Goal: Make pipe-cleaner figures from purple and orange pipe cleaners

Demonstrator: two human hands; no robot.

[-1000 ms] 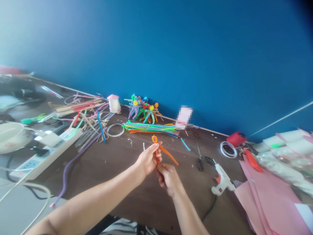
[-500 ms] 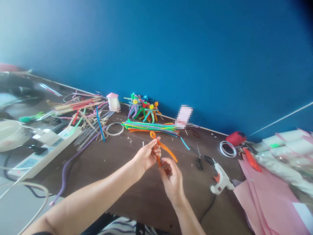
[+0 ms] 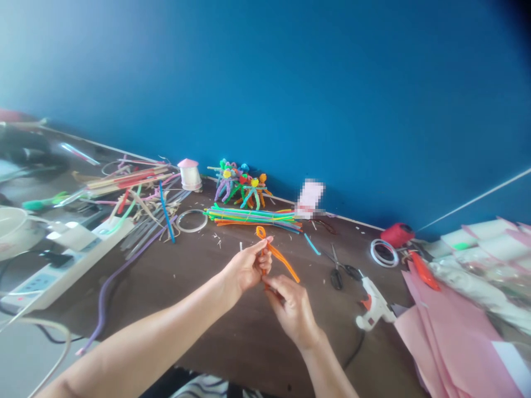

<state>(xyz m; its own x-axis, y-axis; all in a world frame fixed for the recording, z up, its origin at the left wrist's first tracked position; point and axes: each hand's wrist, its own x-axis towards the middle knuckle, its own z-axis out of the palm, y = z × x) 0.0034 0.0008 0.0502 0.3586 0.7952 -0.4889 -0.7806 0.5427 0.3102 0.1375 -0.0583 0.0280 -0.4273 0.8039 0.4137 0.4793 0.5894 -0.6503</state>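
Working at the dark wood table [image 3: 232,337], left to right. A white bowl [image 3: 10,232] is sitting off the table's left edge, with a white power strip [image 3: 50,273] lying beside it. Along the back edge, a heap of craft sticks [image 3: 128,182] is spreading out, with a blue pipe cleaner [image 3: 166,219] leaning across its front. A long purple pipe cleaner [image 3: 118,282] is curving toward the near left corner. Next come a clear wire ring [image 3: 191,221] and a small pink-roofed white cylinder [image 3: 189,174], then pipe-cleaner figures [image 3: 240,188] standing against the blue wall [image 3: 265,83]. A tied bundle of pipe cleaners [image 3: 253,216] is lying just in front of them, directly beyond my hands.

My left hand [image 3: 248,268] is clenched around the orange pipe cleaner [image 3: 282,264], its fingers closing just below the small loop at the top. My right hand [image 3: 292,309] is just below and touching it, the fingertips [image 3: 269,282] pinching the lower end. The free orange length is slanting right, past my left hand and above my right.

Farther right, scissors [image 3: 337,275] and a white hot glue gun [image 3: 373,305] are lying on the table. A red spool [image 3: 397,235] and a tape ring [image 3: 384,253] are sitting toward the back right corner, with pink paper sheets [image 3: 448,337] stacked along the right edge.
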